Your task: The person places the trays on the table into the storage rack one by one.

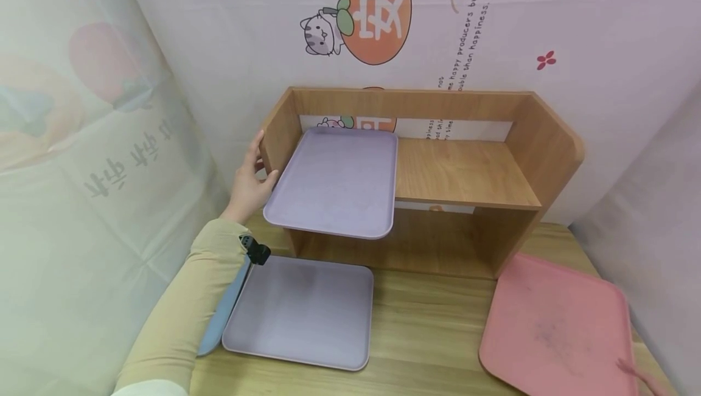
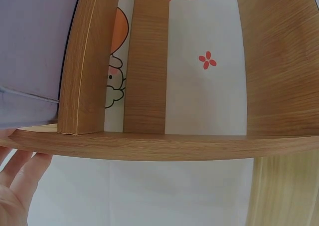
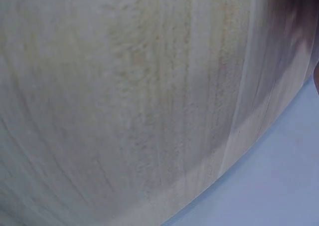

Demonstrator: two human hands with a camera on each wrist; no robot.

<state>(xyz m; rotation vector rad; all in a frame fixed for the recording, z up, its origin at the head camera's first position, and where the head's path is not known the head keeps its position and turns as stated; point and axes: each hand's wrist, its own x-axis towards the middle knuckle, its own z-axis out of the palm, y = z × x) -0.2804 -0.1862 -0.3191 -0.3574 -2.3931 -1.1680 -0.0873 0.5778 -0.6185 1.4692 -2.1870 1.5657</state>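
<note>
A wooden two-tier desk shelf stands on the table. My left hand grips its left side panel; in the left wrist view the fingers lie against the panel's outer face. The thumb is beside a lilac tray on the upper board, whose front edge overhangs. Of my right hand, only a small part shows at the lower right, by the right edge of a pink tray. Most of it is out of frame, so its grip is hidden. The right wrist view shows mostly wooden surface.
A second lilac tray lies on the table before the shelf. Left of it, a blue tray is partly hidden by my left sleeve. Printed white cloth hangs behind and at both sides.
</note>
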